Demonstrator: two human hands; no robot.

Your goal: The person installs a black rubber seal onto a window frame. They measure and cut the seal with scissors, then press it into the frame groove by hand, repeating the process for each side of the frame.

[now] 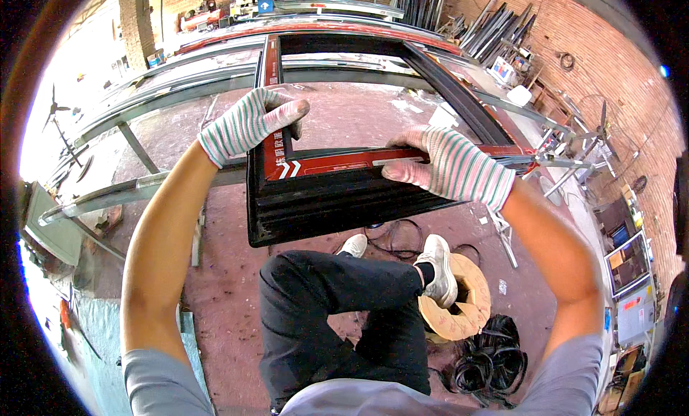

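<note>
A black window frame (316,204) with red film along its upper faces lies tilted before me, its near left corner toward me. My left hand (251,123), in a striped knit glove, is closed over the frame's left bar, the thumb pointing inward. Gloved the same way, my right hand (459,163) grips the near bar right of its middle, thumb on the near side and fingers over the top. A thin pale strip (397,160) shows on the bar between that thumb and fingers; whether I hold it is unclear. The fingertips of both hands are partly hidden.
Metal rails (143,114) of a rack run under and behind the frame. By my raised shoe stands a cardboard-coloured spool (466,312), with a heap of black cord (491,355) beside it. Stand fans (601,132) are at both sides. Long profiles (495,39) lean against the brick wall.
</note>
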